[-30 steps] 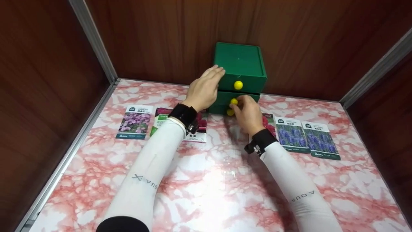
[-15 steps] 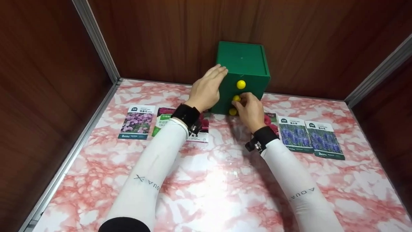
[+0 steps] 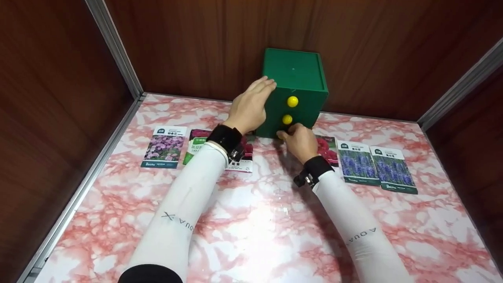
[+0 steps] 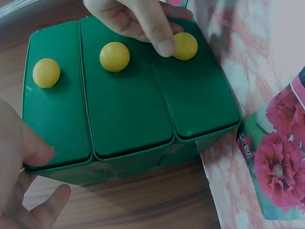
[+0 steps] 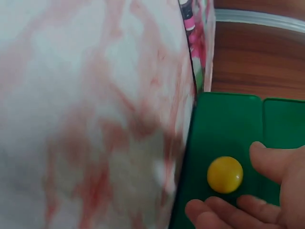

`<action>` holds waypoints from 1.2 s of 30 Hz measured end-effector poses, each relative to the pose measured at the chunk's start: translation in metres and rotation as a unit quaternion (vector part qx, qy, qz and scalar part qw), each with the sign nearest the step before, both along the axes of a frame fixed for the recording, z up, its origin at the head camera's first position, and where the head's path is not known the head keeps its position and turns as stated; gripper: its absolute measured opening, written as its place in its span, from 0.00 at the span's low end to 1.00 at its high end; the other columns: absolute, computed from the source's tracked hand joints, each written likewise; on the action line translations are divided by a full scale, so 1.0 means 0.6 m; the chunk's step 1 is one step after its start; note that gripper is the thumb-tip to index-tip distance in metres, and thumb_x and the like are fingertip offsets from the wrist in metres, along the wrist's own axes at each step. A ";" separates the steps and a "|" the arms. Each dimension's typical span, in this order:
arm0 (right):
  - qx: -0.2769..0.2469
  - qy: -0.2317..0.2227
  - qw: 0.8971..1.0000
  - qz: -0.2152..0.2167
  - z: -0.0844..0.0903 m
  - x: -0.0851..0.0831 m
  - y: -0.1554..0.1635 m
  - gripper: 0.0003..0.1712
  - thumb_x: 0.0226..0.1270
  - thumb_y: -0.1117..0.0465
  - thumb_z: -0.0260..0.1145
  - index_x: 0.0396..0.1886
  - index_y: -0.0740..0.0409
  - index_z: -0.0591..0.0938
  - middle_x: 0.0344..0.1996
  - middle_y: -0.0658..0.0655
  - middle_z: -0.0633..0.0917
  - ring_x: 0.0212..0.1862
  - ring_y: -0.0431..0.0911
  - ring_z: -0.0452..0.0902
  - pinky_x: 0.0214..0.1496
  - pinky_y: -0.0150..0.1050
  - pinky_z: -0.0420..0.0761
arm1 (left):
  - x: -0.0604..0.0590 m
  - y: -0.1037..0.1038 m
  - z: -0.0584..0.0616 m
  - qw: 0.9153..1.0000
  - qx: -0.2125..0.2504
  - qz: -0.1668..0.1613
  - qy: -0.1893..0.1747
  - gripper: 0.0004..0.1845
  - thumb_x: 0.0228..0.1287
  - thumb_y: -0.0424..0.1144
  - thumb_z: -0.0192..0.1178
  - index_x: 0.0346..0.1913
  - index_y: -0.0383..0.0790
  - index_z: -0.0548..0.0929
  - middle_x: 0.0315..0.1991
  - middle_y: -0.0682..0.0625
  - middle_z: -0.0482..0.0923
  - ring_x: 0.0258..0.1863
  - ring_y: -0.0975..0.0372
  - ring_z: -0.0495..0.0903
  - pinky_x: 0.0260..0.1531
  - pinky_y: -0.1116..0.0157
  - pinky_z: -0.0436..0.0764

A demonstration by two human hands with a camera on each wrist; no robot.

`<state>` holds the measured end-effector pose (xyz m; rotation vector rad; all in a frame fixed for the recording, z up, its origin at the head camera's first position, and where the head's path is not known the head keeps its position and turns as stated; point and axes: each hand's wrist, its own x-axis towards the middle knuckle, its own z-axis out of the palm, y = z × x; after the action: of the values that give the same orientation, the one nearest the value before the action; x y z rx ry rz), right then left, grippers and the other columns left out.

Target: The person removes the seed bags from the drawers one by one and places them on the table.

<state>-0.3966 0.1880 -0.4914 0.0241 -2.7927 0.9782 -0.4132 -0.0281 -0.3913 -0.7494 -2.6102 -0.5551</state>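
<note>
A green drawer box [image 3: 294, 70] stands against the back wall. Its three stacked drawers are all closed, each with a round yellow knob. The top knob [image 3: 292, 101] and middle knob [image 3: 287, 119] show plainly in the head view. My left hand [image 3: 248, 106] rests along the box's left side, fingers extended, fingertips by the top edge. My right hand [image 3: 301, 143] is at the lowest drawer [image 4: 200, 95]. In the right wrist view, its thumb and fingers lie on either side of the bottom knob [image 5: 225, 174], with a gap between thumb and knob.
Several flower seed packets lie on the marbled table: a pink-flowered packet [image 3: 164, 147] at left, others partly under my left wrist, a red-flowered packet [image 3: 327, 149] beside my right wrist, and a purple-flowered packet [image 3: 393, 169] at far right. Wood-grain panels [image 3: 196, 47] enclose the table.
The middle drawer, slightly out a second ago, has gone in flush with the front. My right hand has left the middle knob and moved down to the bottom one. My left hand has stayed.
</note>
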 end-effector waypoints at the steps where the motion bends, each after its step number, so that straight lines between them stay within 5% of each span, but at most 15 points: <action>1: -0.003 -0.002 1.000 -0.002 -0.003 -0.001 -0.003 0.23 0.77 0.43 0.76 0.38 0.60 0.87 0.30 0.56 0.85 0.36 0.54 0.81 0.37 0.47 0.77 | 0.000 0.000 0.000 1.000 -0.001 0.000 0.002 0.34 0.77 0.24 0.53 0.83 0.42 0.74 0.84 0.52 0.69 0.87 0.62 0.57 0.69 0.63 0.81; 7: -0.034 -0.016 0.999 -0.016 -0.015 0.000 -0.016 0.23 0.77 0.45 0.77 0.39 0.63 0.86 0.30 0.58 0.85 0.37 0.54 0.82 0.39 0.46 0.78 | -0.001 -0.001 0.000 1.000 -0.009 -0.005 0.017 0.33 0.76 0.25 0.51 0.82 0.41 0.74 0.84 0.50 0.70 0.87 0.60 0.58 0.84 0.64 0.59; 13: -0.054 -0.027 0.998 -0.024 -0.018 0.003 -0.018 0.23 0.78 0.50 0.76 0.50 0.65 0.82 0.43 0.63 0.86 0.48 0.58 0.83 0.55 0.53 0.85 | -0.002 0.001 0.000 1.000 -0.008 -0.005 0.011 0.34 0.76 0.24 0.51 0.82 0.41 0.74 0.84 0.50 0.70 0.87 0.61 0.58 0.84 0.65 0.56; 26: -0.059 -0.053 0.997 -0.006 -0.017 0.026 -0.013 0.20 0.78 0.49 0.75 0.50 0.60 0.81 0.42 0.61 0.86 0.44 0.55 0.82 0.48 0.49 0.84 | 0.000 0.001 -0.001 1.000 0.003 -0.006 0.000 0.34 0.77 0.23 0.51 0.83 0.41 0.74 0.85 0.50 0.68 0.87 0.62 0.57 0.69 0.63 0.80; 36: -0.033 -0.042 0.998 0.011 -0.017 0.073 -0.007 0.21 0.76 0.47 0.78 0.47 0.60 0.82 0.39 0.60 0.88 0.39 0.54 0.83 0.43 0.48 0.83 | 0.001 0.000 -0.003 1.000 0.012 -0.010 0.002 0.35 0.76 0.22 0.50 0.83 0.40 0.73 0.85 0.50 0.68 0.87 0.62 0.57 0.65 0.63 0.83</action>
<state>-0.3527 0.1841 -0.5017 0.0045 -2.8398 1.1010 -0.4126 -0.0283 -0.3929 -0.7702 -2.5893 -0.5886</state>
